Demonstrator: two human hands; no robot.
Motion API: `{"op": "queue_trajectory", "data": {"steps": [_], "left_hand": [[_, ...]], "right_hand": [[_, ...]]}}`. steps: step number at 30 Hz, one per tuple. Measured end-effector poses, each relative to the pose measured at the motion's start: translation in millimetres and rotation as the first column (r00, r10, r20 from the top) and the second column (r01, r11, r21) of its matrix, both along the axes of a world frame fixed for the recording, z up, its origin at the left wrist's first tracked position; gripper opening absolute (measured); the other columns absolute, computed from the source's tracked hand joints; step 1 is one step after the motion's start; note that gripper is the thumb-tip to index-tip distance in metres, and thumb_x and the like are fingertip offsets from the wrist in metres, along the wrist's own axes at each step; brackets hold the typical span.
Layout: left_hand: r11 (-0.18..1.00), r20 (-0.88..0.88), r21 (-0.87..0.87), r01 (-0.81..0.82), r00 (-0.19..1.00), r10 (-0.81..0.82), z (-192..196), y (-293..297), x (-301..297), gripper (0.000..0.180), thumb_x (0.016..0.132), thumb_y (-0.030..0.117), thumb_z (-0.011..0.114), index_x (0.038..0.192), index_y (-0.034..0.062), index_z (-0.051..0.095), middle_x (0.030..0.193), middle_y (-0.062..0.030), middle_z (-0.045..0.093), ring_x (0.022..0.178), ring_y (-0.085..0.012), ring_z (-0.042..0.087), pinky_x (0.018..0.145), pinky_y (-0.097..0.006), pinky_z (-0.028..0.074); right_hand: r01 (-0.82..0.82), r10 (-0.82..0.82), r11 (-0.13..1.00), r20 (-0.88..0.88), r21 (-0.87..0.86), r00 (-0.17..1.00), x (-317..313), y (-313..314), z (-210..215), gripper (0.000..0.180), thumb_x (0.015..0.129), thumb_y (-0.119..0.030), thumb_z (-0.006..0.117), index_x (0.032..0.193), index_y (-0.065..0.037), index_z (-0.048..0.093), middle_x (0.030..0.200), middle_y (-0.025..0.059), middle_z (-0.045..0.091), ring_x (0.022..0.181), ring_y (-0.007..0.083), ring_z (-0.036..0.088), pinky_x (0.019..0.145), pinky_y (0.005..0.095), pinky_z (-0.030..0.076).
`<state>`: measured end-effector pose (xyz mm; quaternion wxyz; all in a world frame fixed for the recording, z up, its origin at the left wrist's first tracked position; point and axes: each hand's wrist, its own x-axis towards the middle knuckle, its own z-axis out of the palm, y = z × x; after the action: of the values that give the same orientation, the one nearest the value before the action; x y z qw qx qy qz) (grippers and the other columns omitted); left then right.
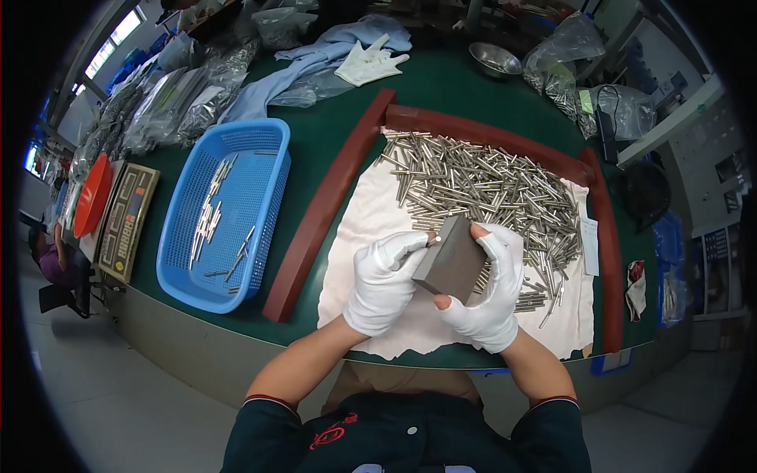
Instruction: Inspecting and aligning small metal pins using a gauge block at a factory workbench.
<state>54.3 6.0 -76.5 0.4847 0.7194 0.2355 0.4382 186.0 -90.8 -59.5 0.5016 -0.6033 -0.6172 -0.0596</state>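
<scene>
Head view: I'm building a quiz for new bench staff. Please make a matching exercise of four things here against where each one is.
Things:
1. grey block
2. blue basket
3. metal bowl
4. loose white glove

Places:
A. far side of the bench, on blue fabric
B. between both gloved hands
C. left of the red frame
D. far edge, beside clear bags

Pairs: 1-B, 2-C, 3-D, 4-A

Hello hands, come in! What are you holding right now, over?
Right hand grips grey block, fingers bare at the tips. Left hand presses a small metal pin against its top edge. Pile of pins behind on white cloth; nothing blocking.
</scene>
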Motion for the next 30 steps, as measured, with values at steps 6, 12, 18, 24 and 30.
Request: {"op": "queue_trajectory", "data": {"steps": [6, 12, 18, 24, 30], "left_hand": [[0.992, -0.023, 0.121, -0.022, 0.999, 0.025, 1.2, 1.9, -1.9, 0.016, 0.082, -0.004, 0.065, 0.097, 0.0013, 0.068, 0.090, -0.0106, 0.070, 0.080, -0.0234, 0.069, 0.071, -0.029, 0.053], [0.992, -0.022, 0.122, 0.008, 1.000, -0.006, -0.6, 2.0, -3.2, 0.017, 0.082, -0.004, 0.065, 0.098, 0.0013, 0.067, 0.090, -0.0107, 0.070, 0.080, -0.0230, 0.069, 0.070, -0.029, 0.054], [0.992, 0.004, 0.117, 0.044, 0.999, -0.045, 2.0, 2.6, -3.1, 0.017, 0.082, -0.005, 0.064, 0.097, 0.0014, 0.067, 0.091, -0.0112, 0.070, 0.081, -0.0226, 0.069, 0.070, -0.029, 0.054], [0.991, -0.040, 0.133, 0.033, 0.999, -0.028, 0.9, 1.7, -4.3, 0.019, 0.079, -0.006, 0.065, 0.096, 0.0018, 0.069, 0.091, -0.0103, 0.070, 0.080, -0.0230, 0.068, 0.071, -0.030, 0.054], [0.995, -0.015, 0.081, 0.054, 0.998, -0.053, 0.6, 1.8, -4.9, 0.018, 0.079, -0.005, 0.065, 0.095, 0.0019, 0.069, 0.089, -0.0108, 0.069, 0.078, -0.0235, 0.068, 0.069, -0.030, 0.054]], "right_hand": [[0.003, -0.003, 1.000, 0.019, 0.004, 1.000, -2.6, -0.4, -1.0, 0.084, 0.066, -0.048, 0.080, 0.125, 0.001, 0.047, 0.112, 0.0176, 0.050, 0.097, 0.0294, 0.053, 0.080, 0.0391, 0.045], [0.025, -0.025, 0.999, 0.001, -0.023, 1.000, 1.7, 0.3, -4.4, 0.083, 0.068, -0.048, 0.080, 0.125, 0.002, 0.047, 0.113, 0.0180, 0.049, 0.097, 0.0289, 0.053, 0.082, 0.0387, 0.045], [0.034, -0.034, 0.999, 0.006, -0.020, 0.999, 2.6, -0.5, -5.1, 0.083, 0.068, -0.048, 0.080, 0.124, 0.003, 0.048, 0.112, 0.0182, 0.049, 0.097, 0.0290, 0.053, 0.082, 0.0381, 0.046], [0.022, -0.022, 1.000, -0.003, 0.000, 1.000, 0.8, -0.7, -4.5, 0.085, 0.067, -0.050, 0.080, 0.125, 0.003, 0.047, 0.112, 0.0189, 0.049, 0.097, 0.0280, 0.053, 0.081, 0.0370, 0.047], [-0.016, 0.016, 1.000, -0.002, 0.009, 1.000, 2.7, -0.1, -3.3, 0.085, 0.067, -0.048, 0.082, 0.126, 0.002, 0.045, 0.113, 0.0188, 0.049, 0.097, 0.0278, 0.053, 0.083, 0.0379, 0.046]]}}
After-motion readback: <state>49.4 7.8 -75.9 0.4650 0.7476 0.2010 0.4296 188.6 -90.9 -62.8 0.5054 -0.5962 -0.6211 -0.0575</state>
